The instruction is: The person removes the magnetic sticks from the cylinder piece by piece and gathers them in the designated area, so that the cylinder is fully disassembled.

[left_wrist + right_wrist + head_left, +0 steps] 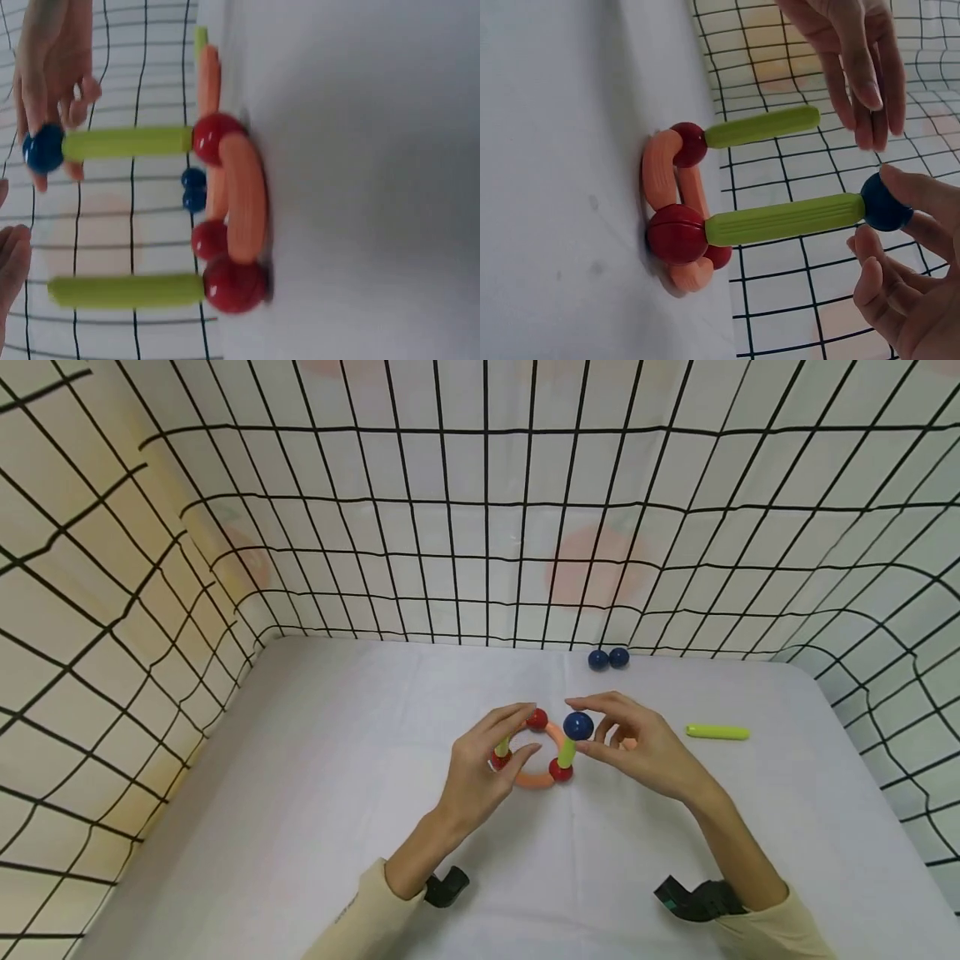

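Observation:
On the white surface lies a ring of orange curved pieces (pixel 534 781) joined by red balls (pixel 561 770). Two light-green rods rise from it; the right rod (pixel 787 220) carries a blue ball (pixel 578 726) on top, while the left rod (pixel 127 291) has a bare end. My right hand (pixel 645 747) pinches the blue ball between thumb and fingers. Beside the left rod is my left hand (pixel 480 768), its fingers apart from the thumb and nothing held between them. That hand partly hides the left rod and ring in the head view.
Two loose blue balls (pixel 598 660) sit at the back by the black wire grid (pixel 486 502). A light-green rod (pixel 717 732) lies flat on the right. Partly behind my right hand is another orange piece (pixel 628 743). Grid walls enclose the back and sides.

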Motion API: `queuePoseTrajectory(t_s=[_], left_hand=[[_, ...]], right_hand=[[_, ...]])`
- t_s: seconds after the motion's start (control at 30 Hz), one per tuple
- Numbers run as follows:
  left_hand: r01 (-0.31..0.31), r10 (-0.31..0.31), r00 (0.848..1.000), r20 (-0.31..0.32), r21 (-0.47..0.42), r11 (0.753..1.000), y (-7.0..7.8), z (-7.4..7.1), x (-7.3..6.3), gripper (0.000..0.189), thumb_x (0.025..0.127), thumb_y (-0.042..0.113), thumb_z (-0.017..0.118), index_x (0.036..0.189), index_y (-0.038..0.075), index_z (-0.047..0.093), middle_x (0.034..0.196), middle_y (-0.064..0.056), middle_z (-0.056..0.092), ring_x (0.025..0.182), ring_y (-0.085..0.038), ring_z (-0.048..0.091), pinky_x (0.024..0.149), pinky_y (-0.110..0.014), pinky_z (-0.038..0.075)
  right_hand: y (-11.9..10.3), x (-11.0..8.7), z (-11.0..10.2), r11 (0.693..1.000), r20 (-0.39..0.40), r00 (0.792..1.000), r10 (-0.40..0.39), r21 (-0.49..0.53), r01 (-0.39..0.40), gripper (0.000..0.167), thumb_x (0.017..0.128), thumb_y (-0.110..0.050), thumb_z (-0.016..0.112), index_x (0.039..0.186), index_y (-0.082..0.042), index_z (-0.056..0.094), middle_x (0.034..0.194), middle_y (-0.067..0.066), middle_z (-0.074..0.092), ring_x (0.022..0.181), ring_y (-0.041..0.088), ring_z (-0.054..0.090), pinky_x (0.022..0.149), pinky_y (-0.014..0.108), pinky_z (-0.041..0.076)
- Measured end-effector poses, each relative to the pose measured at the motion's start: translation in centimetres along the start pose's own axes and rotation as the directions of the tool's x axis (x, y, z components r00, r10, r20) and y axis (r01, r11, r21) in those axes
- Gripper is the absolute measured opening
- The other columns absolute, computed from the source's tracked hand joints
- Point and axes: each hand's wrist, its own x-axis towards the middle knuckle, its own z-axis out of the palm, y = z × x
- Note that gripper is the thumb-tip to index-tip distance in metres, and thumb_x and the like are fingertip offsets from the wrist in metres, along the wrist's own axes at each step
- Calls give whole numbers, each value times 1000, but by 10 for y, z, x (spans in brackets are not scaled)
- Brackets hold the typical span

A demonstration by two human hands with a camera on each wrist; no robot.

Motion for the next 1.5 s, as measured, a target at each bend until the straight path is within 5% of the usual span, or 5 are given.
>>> queuePoseTrajectory(t_s=[0.53, 0.8, 1.0, 1.2, 1.5], left_hand=[[152, -153, 985, -83, -20, 988, 4, 62, 1, 45, 88, 5, 81, 131, -3, 68, 110, -14, 79, 101, -21, 77, 91, -23, 60], [176, -175, 979, -109, -3, 984, 3, 61, 2, 44, 85, 4, 82, 127, -2, 71, 107, -14, 80, 96, -21, 78, 88, -22, 61], [152, -149, 981, -127, 14, 988, 1, 57, 3, 36, 81, 2, 85, 117, -1, 77, 104, -12, 81, 92, -20, 79, 85, -21, 62], [149, -142, 983, -116, 52, 987, 1, 56, 4, 25, 80, 4, 86, 105, 0, 81, 102, -10, 81, 94, -19, 77, 85, -23, 62], [129, -128, 987, -100, 8, 992, 1, 57, 3, 23, 80, 1, 86, 102, -1, 81, 101, -10, 81, 95, -20, 76, 87, -26, 61]], right_hand=[[9, 1, 6, 996, -90, 992, -86, 16, 88, 47, 85, -4, 84, 130, -12, 73, 114, 0, 73, 88, 6, 69, 95, 23, 52], [10, 2, 4, 995, -67, 996, -65, 74, 70, 46, 88, -5, 81, 133, -11, 71, 120, 4, 74, 92, 6, 70, 92, 22, 58], [20, 4, -10, 978, -73, 993, 91, 194, -75, 45, 97, -12, 73, 141, -7, 63, 122, 18, 75, 99, -3, 71, 86, 10, 55], [50, 26, -7, 954, -163, 949, 269, 180, -239, 47, 99, -30, 72, 139, -8, 61, 126, 17, 73, 97, -11, 66, 82, 6, 53], [84, 79, 22, 902, -318, 845, 429, 197, -384, 47, 94, -28, 78, 134, -5, 69, 125, 20, 72, 107, 26, 71, 73, 7, 47]])
